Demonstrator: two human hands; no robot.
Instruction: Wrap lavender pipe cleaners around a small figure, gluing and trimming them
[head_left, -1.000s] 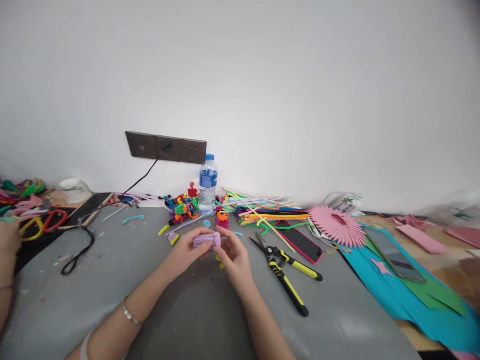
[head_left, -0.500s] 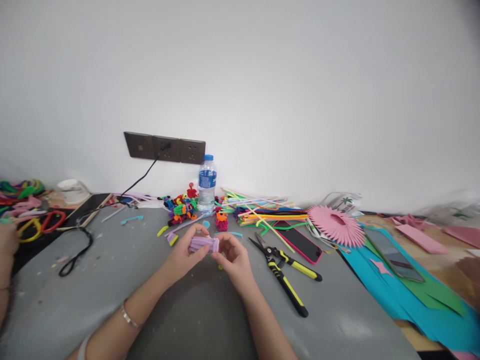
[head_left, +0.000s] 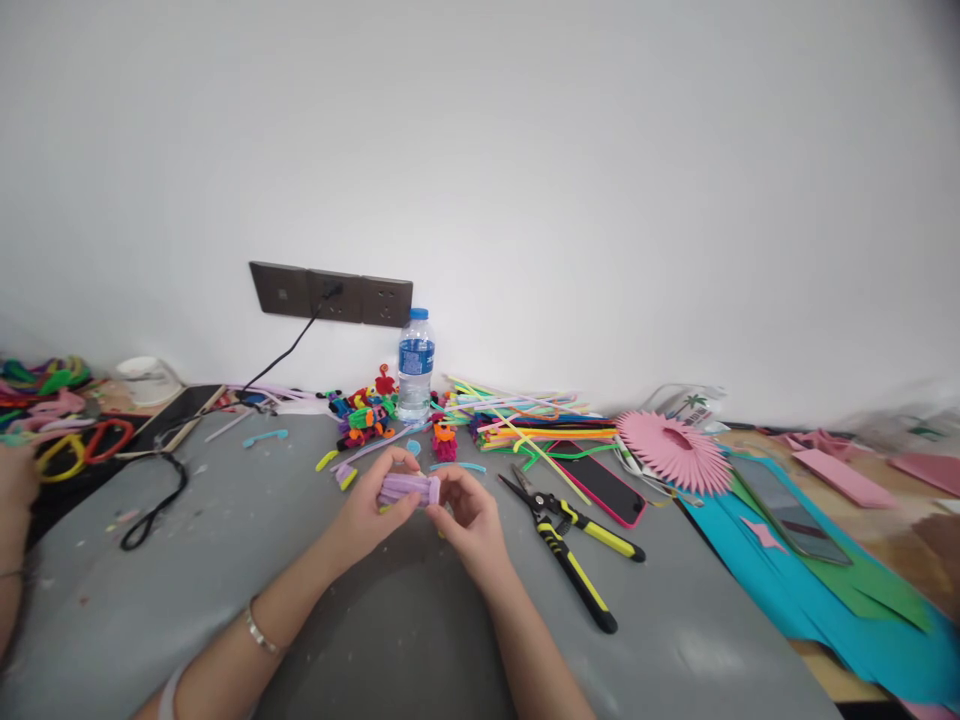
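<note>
A lilac bundle of pipe cleaners [head_left: 409, 489], bound by a band at its right end, lies between my two hands above the grey table. My left hand [head_left: 373, 508] is closed round its left part, thumb in front and fingers behind. At the banded end, my right hand [head_left: 466, 515] has its thumb and curled fingers pinched on the edge; part of the grip is hidden. Just behind the hands are short light blue pipe cleaner pieces [head_left: 459, 466] and a small lilac and yellow piece [head_left: 344, 476].
Yellow-and-black pliers [head_left: 559, 530] lie open right of my hands, by a pink-edged phone [head_left: 600, 482]. Behind stand a water bottle [head_left: 415, 368], small pipe cleaner figures [head_left: 366, 418] and loose pipe cleaners [head_left: 532, 420]. Another person's hand [head_left: 16, 495] is at far left, near scissors [head_left: 105, 440].
Both hands keep nearly the same place and hold on the lilac bundle. The view has shifted very slightly.
</note>
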